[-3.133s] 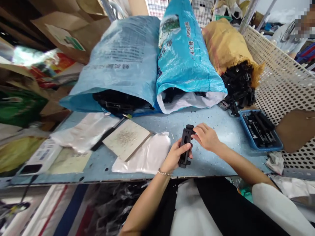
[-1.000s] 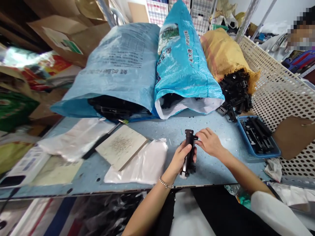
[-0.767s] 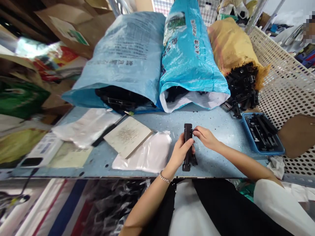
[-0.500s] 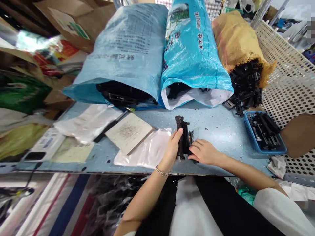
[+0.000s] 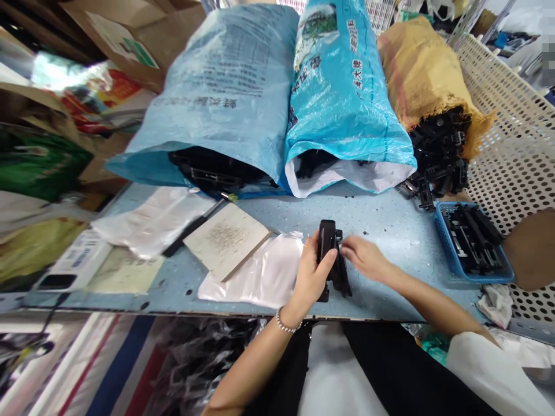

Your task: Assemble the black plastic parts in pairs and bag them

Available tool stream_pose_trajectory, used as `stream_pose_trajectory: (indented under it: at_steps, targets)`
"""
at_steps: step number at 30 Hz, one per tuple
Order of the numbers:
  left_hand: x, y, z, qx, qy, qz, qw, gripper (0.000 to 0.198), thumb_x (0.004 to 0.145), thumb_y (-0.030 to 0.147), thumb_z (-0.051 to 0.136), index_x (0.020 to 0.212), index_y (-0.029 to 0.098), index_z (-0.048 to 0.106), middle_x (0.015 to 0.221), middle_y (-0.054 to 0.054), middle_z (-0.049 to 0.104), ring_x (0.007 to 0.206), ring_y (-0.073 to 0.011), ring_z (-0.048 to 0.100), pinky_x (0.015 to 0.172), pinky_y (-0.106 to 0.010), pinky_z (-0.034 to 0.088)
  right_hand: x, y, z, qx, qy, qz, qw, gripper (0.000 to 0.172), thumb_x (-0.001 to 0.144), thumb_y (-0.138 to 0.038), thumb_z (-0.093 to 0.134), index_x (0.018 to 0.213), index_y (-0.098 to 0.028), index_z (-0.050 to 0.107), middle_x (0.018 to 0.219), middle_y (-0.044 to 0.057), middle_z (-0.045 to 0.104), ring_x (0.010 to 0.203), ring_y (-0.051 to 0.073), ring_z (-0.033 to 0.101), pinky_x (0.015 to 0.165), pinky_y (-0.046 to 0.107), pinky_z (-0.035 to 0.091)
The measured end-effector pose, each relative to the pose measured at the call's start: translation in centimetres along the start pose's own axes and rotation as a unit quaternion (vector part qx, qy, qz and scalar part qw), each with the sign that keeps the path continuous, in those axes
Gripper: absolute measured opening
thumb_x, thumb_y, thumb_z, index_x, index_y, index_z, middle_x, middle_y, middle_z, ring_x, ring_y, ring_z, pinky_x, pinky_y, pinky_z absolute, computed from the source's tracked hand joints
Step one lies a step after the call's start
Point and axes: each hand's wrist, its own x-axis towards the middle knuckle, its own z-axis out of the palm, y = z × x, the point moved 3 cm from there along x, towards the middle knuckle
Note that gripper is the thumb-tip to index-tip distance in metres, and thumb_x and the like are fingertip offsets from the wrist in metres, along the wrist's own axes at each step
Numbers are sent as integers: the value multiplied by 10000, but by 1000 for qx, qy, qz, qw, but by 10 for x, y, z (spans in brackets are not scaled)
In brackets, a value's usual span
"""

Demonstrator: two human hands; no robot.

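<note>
My left hand (image 5: pixel 313 268) is wrapped around a black plastic assembly (image 5: pixel 326 238), thumb across its front, just above the table's near edge. The assembly stands nearly upright, with a long smooth face turned towards me. A thinner black piece (image 5: pixel 342 277) slants down along its right side; whether the two are joined cannot be seen. At the assembly's upper right, my right hand (image 5: pixel 364 257) has its fingers curled and pinched together. Anything between those fingertips is hidden and slightly blurred.
Pale blue sack (image 5: pixel 225 86), bright blue sack (image 5: pixel 347 104) and yellow sack (image 5: pixel 420 69) lie behind, holding black parts. A blue basket (image 5: pixel 446 248) of black parts stands right. Left are a white board (image 5: pixel 228 237), plastic bags (image 5: pixel 260 277) and a black-handled tool (image 5: pixel 186 234).
The black assembly has been turned in my left hand, so a smooth face now shows. My right hand has moved from its lower right side up to its upper right.
</note>
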Motion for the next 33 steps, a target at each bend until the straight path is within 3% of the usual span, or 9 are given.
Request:
stream_pose_trajectory:
  at_steps: [2,6,10,14,17,21,24,28,33]
  targets:
    - [1,-2,1,-11,-17,-15,1000,578,894,461,666,1407,227,537,1420,-97,602,1366,-304,508,1187,-432,344,15,-5,-27,-148,78,-69,984,347,1052,-455,413,988,-181,617,953,113,650,876,233,571,740,352,464]
    - [0,-3,4,-23,-49,-56,997,614,931,478,612,1468,208,486,1554,-96,504,1470,-293,419,1243,-421,284,32,-14,-52,-226,36,-174,958,387,1050,-429,407,818,-189,604,792,99,607,774,224,525,662,341,421]
    - [-6,1,5,12,-74,-43,996,612,955,467,582,1499,212,462,1566,-98,496,1471,-294,425,1246,-443,286,31,-14,-41,25,-18,-90,995,479,986,-587,464,676,-223,487,640,15,487,625,163,449,585,297,387]
    - [-9,6,-2,56,-65,17,996,674,934,441,624,1540,229,417,1527,-107,536,1455,-299,442,1236,-454,301,21,-16,-21,193,-61,13,979,611,1040,-624,106,697,-235,431,527,-58,342,463,124,329,467,260,334]
    - [-7,6,-8,31,-69,-18,997,637,926,452,628,1501,228,473,1496,-97,569,1433,-299,471,1224,-445,324,19,-21,-32,124,-65,-3,990,586,1031,-651,212,774,-217,511,594,-25,462,533,138,429,513,268,392]
    - [-6,9,-7,-22,-80,-70,994,564,917,465,634,1412,204,571,1480,-96,586,1415,-307,495,1226,-443,330,25,-31,-59,-75,-17,-124,989,418,993,-557,487,773,-213,576,745,65,590,754,208,552,671,337,470]
    - [-11,9,-3,-31,-74,-68,994,562,915,453,642,1413,202,572,1477,-100,590,1421,-309,489,1238,-457,311,25,-34,-55,-4,-27,-110,994,411,974,-522,546,696,-220,576,657,30,546,683,180,528,600,288,461]
    - [-15,9,-5,-12,-32,-34,999,612,901,430,672,1459,224,528,1523,-91,548,1450,-304,454,1247,-451,290,21,-30,-30,154,-47,0,987,640,1057,-582,182,740,-197,584,519,-70,373,458,115,364,408,236,368]
    - [-13,10,-11,-10,-63,-69,996,564,919,460,633,1420,209,566,1460,-93,605,1400,-309,511,1226,-471,330,21,-31,-43,-12,-36,-75,996,460,1043,-548,379,830,-196,586,701,27,567,659,159,522,599,281,448]
